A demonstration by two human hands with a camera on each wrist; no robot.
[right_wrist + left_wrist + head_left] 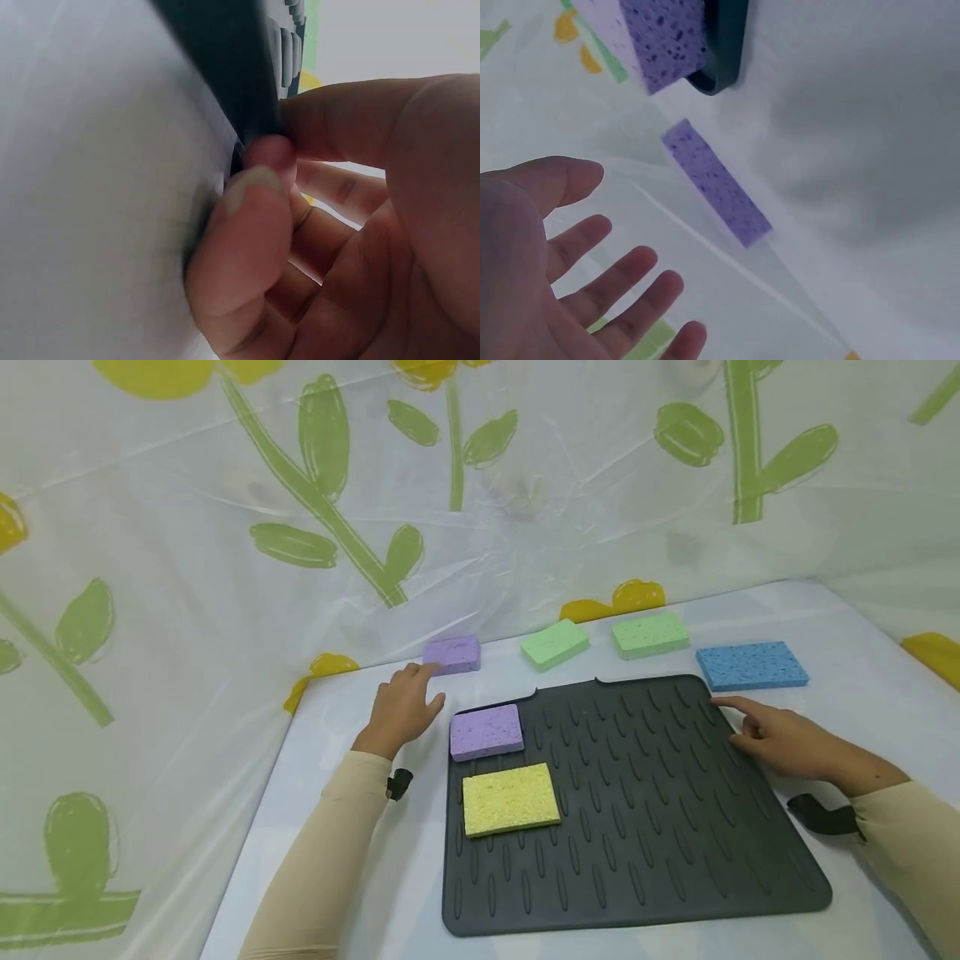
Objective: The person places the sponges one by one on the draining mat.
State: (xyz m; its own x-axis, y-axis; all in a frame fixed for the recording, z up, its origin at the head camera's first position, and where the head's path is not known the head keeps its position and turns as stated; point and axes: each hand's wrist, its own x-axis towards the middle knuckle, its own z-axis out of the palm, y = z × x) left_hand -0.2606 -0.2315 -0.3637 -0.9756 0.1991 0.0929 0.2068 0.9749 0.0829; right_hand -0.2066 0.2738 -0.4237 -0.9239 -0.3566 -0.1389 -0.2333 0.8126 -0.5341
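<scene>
My left hand (402,708) reaches to the far purple sponge (453,653), fingers spread and slightly bent, with nothing in them. The left wrist view shows a gap between this hand (592,262) and the sponge (716,184). My right hand (787,739) pinches the right edge of the dark grey ridged mat (637,827); in the right wrist view its fingers (240,240) curl at the mat's rim (232,67). On the mat's left side lie another purple sponge (486,732), at the far corner, and a yellow sponge (512,800) nearer me.
Behind the mat stand two light green sponges (555,645) and a blue sponge (752,666) in a row on the white table (322,760). A flower-printed sheet (187,610) hangs right behind the table's back and left edges.
</scene>
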